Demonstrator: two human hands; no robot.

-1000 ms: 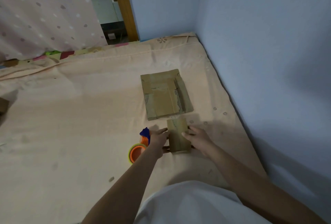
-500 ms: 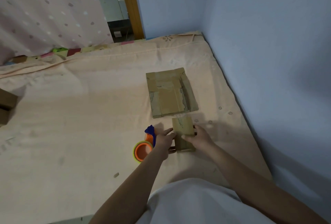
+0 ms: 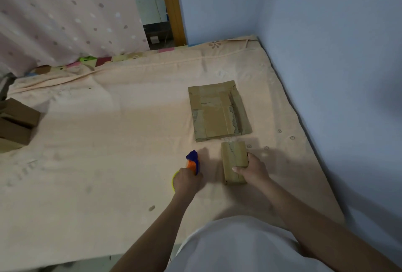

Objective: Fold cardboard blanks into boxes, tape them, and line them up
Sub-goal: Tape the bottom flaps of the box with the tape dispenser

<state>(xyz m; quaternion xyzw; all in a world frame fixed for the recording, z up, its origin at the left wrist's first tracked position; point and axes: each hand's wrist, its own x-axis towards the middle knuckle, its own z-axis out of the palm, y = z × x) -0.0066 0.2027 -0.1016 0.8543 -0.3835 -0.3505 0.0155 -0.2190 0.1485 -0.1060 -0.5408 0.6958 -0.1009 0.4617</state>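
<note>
A small folded cardboard box (image 3: 233,158) stands on the peach bedsheet (image 3: 108,152) in front of me. My right hand (image 3: 252,170) grips its right side, thumb across the top. My left hand (image 3: 187,181) curls round the tape dispenser (image 3: 193,161), an orange and blue tool with a yellow-green tape roll mostly hidden under the hand, a short way left of the box. A stack of flat cardboard blanks (image 3: 218,111) lies just beyond the box.
Several finished brown boxes (image 3: 15,123) sit at the far left edge. A blue wall (image 3: 326,54) runs along the bed's right side. A dotted pink curtain (image 3: 65,15) hangs at the back left beside a wooden door frame (image 3: 171,6).
My left hand has left the small box and moved left onto the tape dispenser. My right hand keeps hold of the box. The view has shifted so the boxes at far left show.
</note>
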